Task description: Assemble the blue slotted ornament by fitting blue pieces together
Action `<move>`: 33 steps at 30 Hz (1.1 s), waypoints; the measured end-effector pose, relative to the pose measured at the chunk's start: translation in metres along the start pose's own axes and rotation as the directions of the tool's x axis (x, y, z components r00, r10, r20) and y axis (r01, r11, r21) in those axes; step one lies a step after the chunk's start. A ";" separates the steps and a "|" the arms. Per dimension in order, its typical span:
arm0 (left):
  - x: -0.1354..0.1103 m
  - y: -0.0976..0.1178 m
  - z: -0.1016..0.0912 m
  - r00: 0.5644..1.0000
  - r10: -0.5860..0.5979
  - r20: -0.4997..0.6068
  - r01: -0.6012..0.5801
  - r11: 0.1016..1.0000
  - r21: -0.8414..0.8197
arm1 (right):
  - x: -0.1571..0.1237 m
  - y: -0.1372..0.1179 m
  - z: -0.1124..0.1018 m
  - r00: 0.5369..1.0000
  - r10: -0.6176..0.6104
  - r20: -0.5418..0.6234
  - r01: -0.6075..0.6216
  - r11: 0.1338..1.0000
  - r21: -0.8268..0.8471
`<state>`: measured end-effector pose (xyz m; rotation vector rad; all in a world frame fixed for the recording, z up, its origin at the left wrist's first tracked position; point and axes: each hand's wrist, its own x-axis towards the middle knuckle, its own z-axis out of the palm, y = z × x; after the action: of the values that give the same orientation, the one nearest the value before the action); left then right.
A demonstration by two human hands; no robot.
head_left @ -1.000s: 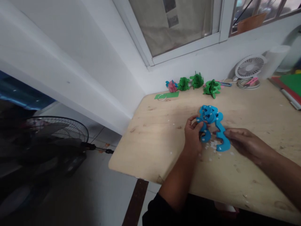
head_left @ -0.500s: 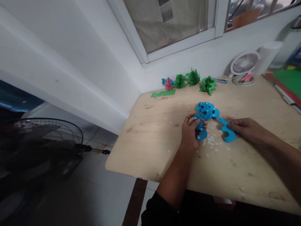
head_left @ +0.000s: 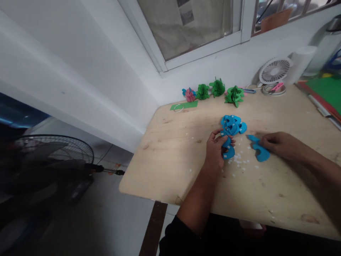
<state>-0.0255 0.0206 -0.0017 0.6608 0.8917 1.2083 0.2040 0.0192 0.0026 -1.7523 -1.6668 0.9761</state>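
Observation:
My left hand (head_left: pixel 216 148) is closed on a curved blue paper cutout (head_left: pixel 228 153) that carries small white squares. Between finger and thumb, my right hand (head_left: pixel 275 144) pinches another blue paper cutout (head_left: pixel 261 153) with curved edges, held just over the table. Beyond my left fingers lies a pile of blue paper cutouts (head_left: pixel 231 124), some dotted with white squares. Small white paper bits (head_left: pixel 241 162) are scattered on the wood between my hands.
Along the wall stand several folded paper figures, including a green one (head_left: pixel 234 95) and a pink-and-blue one (head_left: pixel 190 94). A green strip (head_left: pixel 191 104) lies under a white ring. A small white fan (head_left: pixel 275 71) and a tape roll (head_left: pixel 274 90) are at the back right of the table (head_left: pixel 165 156).
My right hand has moved slightly right with its blue cutout, which has turned a little. My left hand keeps its hold in nearly the same place.

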 end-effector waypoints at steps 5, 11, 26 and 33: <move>-0.005 0.002 0.005 1.000 0.013 0.028 -0.013 1.000 -0.009 | -0.011 -0.015 -0.001 0.986 0.067 -0.151 -0.126 0.898 -0.422; -0.008 -0.003 0.012 0.997 0.037 0.068 -0.033 0.998 -0.058 | -0.030 -0.039 0.019 0.969 -0.197 -0.148 0.185 0.978 -0.095; -0.018 -0.009 0.024 0.990 0.103 0.096 -0.100 0.994 -0.035 | -0.032 -0.034 0.057 0.980 -0.197 -0.009 0.194 0.956 0.218; -0.012 -0.014 0.015 0.931 0.306 0.198 -0.362 0.840 0.404 | -0.033 -0.035 0.057 0.981 -0.195 -0.001 0.189 0.947 0.260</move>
<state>-0.0066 0.0059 -0.0032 1.2884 0.9740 1.2663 0.1384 -0.0158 0.0002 -1.3853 -1.6076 1.0742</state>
